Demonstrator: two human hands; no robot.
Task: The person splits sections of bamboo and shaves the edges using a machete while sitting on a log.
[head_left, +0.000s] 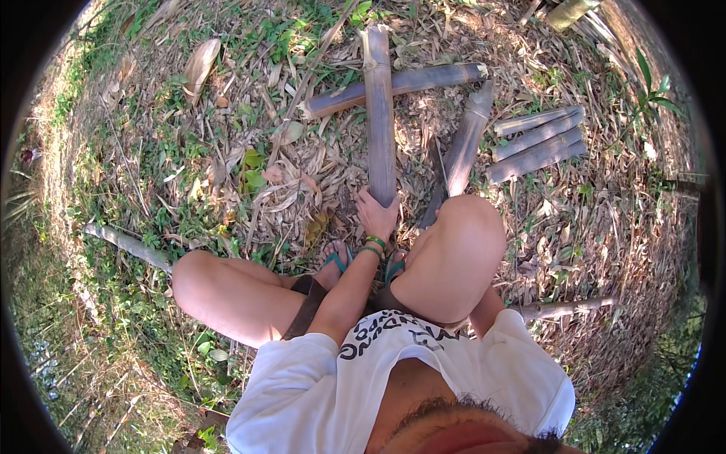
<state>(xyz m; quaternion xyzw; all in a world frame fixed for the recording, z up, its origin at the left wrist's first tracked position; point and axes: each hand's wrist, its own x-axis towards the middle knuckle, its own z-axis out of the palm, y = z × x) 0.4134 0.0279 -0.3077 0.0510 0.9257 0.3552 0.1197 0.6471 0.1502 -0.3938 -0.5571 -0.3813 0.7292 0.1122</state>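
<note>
My left hand (376, 216) is wrapped round the near end of a long dark bamboo piece (380, 121) pointing away from me. Its far end lies across a second bamboo piece (431, 79) resting crosswise on the ground. To the right, a slanting bamboo piece (469, 136) has a pale end near my right knee. Beside it is a narrow, dark, blade-like strip (436, 163), partly behind that knee; I cannot make out exactly what it is. My right forearm (486, 309) passes behind the raised right knee, which hides my right hand.
Several shorter bamboo pieces (538, 142) lie side by side at the right. A pale stick (130, 246) is by my left knee and another stick (567, 308) lies at the right. Dry leaves and green plants cover the ground. My sandalled feet (334, 257) are close to my left hand.
</note>
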